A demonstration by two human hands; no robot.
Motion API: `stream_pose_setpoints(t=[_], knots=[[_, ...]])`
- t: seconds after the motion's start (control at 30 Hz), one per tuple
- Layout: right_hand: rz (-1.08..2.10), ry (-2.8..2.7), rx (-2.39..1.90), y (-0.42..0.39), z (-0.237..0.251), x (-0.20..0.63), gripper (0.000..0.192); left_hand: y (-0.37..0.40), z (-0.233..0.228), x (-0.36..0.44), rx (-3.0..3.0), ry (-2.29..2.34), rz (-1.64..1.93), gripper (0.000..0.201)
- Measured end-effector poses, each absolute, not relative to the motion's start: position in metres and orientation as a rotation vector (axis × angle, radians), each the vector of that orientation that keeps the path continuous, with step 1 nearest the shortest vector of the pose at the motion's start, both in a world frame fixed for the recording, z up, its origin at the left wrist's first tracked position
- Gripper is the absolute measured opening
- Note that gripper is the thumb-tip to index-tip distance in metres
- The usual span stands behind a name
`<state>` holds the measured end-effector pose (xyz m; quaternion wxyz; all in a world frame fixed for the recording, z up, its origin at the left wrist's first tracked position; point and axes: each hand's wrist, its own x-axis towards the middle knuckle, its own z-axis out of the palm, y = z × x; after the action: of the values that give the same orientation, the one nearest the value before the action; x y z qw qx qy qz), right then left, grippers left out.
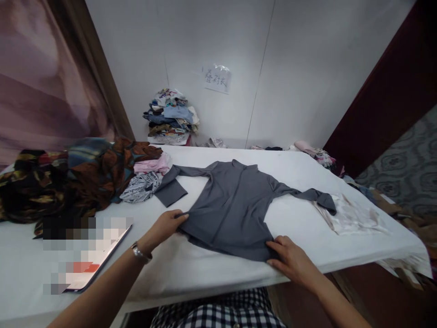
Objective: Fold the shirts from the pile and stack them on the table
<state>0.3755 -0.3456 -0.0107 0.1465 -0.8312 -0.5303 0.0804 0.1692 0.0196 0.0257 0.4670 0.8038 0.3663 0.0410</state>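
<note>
A dark grey long-sleeved shirt (232, 205) lies spread on the white-covered table (293, 228), its collar toward the wall and its hem toward me. My left hand (167, 225) pinches the hem's left corner between thumb and fingers. At the right corner of the hem, my right hand (290, 257) grips the cloth with thumb and fingers. The left sleeve bends back down beside a black-and-white printed cloth (141, 187). Stretched outward, the right sleeve's cuff rests against a pale patterned garment (351, 214).
Dark and brown patterned clothes (99, 173) are heaped at left, with a pink cloth (153, 164) beside them. A tablet-like device (102, 255), partly blurred, lies front left. A stack of clothes (172, 116) stands by the wall, near a paper sign (216, 79). More clothes (314, 152) lie back right.
</note>
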Motion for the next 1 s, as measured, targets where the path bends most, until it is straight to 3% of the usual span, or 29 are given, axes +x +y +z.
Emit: stream_pose_setpoints(t=[0.13, 0.33, 0.5, 0.63, 0.77, 0.9, 1.0], knots=[[0.166, -1.461, -2.403, -0.346, -0.019, 0.368, 0.029, 0.012, 0.018, 0.159, 1.405, 0.875, 0.093, 0.035], [0.339, -1.417, -2.247, -0.345, -0.005, 0.386, 0.031, 0.007, 0.023, 0.159, 1.22, 0.827, 0.057, 0.041], [0.272, -1.226, -2.436, -0.338, -0.008, 0.387, 0.051, 0.008, 0.033, 0.167, 1.328, 0.959, 0.095, 0.049], [0.249, -1.178, -2.345, -0.336, -0.04, 0.38, 0.046, 0.01, 0.027, 0.169, 1.329, 0.923, -0.007, 0.042], [0.455, -0.862, -2.004, -0.344, -0.051, 0.381, 0.044, 0.011, 0.017, 0.166, 1.13, 0.884, 0.023, 0.031], [0.707, -0.486, -1.722, -0.333, -0.025, 0.401, 0.044, 0.013, 0.025, 0.185, 1.007, 0.775, 0.059, 0.018], [0.705, -0.357, -1.622, -0.295, 0.018, 0.443, 0.042, 0.024, 0.063, 0.237, 1.033, 0.706, 0.206, 0.005]])
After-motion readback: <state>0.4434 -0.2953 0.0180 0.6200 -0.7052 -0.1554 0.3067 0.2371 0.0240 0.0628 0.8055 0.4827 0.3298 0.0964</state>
